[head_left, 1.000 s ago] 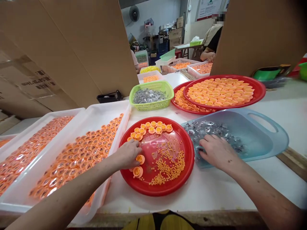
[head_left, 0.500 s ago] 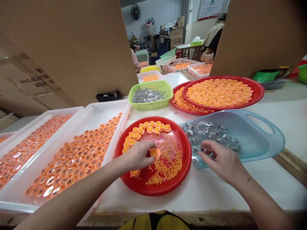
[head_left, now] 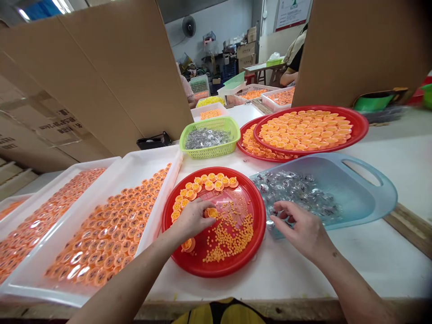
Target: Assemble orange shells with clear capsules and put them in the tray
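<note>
My left hand (head_left: 195,219) is over the red round tray (head_left: 214,270), closed with thumb and fingers on a small orange cup-shaped piece (head_left: 212,213) with a yellow-orange inside. Similar orange cups (head_left: 209,185) line the tray's far and left sides, and tiny orange beads (head_left: 232,240) lie scattered on its right. My right hand (head_left: 300,227) hovers at the near left edge of the translucent blue tray (head_left: 357,202), which holds clear domed plastic pieces (head_left: 293,186). Its fingers are curled, thumb and index finger close together; what lies between them is hard to make out.
White trays (head_left: 148,157) of capped orange pieces stand at left. A green basket (head_left: 211,153) of clear pieces sits behind. Stacked red trays (head_left: 362,128) of orange cups are at back right. Cardboard panels (head_left: 111,76) flank the table; other people work beyond the gap.
My right hand has shifted slightly left, towards the red tray. The orange cup in my left hand has turned a little. The whole view has shifted slightly.
</note>
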`<state>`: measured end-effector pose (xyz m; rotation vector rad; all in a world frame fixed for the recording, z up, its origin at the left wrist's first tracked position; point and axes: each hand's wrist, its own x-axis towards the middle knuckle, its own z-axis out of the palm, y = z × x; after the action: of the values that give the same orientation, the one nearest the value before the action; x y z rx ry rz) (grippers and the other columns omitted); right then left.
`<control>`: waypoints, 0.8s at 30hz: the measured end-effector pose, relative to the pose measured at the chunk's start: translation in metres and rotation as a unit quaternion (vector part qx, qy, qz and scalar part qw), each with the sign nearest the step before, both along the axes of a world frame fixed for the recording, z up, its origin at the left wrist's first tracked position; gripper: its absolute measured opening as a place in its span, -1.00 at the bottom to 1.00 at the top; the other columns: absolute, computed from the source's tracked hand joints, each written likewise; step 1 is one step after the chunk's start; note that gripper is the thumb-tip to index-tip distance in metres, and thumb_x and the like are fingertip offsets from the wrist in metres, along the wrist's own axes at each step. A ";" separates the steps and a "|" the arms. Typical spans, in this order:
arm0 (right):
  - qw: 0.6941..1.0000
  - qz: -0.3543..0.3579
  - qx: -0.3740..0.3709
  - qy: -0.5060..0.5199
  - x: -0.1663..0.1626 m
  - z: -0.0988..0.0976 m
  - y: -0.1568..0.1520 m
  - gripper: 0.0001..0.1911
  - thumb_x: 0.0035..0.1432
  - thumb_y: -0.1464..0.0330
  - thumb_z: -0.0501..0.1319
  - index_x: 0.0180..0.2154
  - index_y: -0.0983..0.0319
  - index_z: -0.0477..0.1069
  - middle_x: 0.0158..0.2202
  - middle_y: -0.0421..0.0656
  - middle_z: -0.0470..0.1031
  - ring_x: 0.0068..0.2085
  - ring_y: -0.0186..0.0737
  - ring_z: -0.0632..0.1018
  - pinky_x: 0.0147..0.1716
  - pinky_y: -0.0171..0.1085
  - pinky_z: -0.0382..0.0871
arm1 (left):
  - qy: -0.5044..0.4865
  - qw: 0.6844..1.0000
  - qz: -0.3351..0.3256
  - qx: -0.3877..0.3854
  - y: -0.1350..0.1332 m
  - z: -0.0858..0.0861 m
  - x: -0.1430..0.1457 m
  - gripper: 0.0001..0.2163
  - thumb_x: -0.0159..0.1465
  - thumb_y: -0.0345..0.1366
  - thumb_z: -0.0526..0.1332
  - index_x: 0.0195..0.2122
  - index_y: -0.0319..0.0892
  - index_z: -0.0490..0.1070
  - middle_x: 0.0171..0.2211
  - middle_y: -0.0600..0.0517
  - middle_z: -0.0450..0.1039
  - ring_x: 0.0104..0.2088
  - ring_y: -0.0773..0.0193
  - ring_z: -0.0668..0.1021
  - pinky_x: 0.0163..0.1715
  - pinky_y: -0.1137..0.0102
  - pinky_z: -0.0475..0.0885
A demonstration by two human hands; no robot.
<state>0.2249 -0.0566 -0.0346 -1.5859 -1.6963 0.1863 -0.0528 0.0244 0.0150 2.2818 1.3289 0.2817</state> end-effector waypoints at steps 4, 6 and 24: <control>1.000 0.001 0.004 0.007 0.000 0.002 -0.001 -0.82 0.12 0.27 0.14 -0.25 0.21 0.37 -0.38 -0.13 0.50 -0.44 -0.23 0.52 -0.56 -0.31 0.37 | -0.062 0.997 0.050 -0.023 -0.002 -0.006 -0.003 -0.69 0.09 -0.17 0.26 -0.16 -0.16 0.48 -0.29 -0.02 0.43 -0.38 0.27 0.44 -0.32 0.33 0.35; 0.999 0.008 -0.008 0.031 -0.002 0.006 -0.003 -0.81 0.12 0.26 0.16 -0.24 0.20 0.38 -0.39 -0.15 0.49 -0.43 -0.22 0.51 -0.52 -0.29 0.39 | -0.128 0.985 0.085 -0.083 -0.006 -0.009 -0.003 -0.66 0.07 -0.14 0.29 -0.15 -0.16 0.46 -0.33 0.00 0.43 -0.40 0.29 0.44 -0.34 0.35 0.34; 0.951 0.171 -0.116 0.231 -0.057 0.029 -0.002 -0.76 0.11 0.32 0.25 -0.15 0.19 0.39 -0.27 -0.15 0.48 -0.29 -0.24 0.49 -0.28 -0.23 0.45 | -0.472 0.796 0.031 -0.378 -0.031 -0.028 0.031 -0.69 0.11 -0.18 0.33 -0.16 -0.23 0.44 -0.31 -0.01 0.47 -0.39 0.35 0.49 -0.38 0.45 0.36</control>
<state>0.1675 -0.0585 -0.0057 -1.2619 -1.5939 0.8918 -0.0218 -0.0063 -0.0126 1.1195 0.7430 0.6590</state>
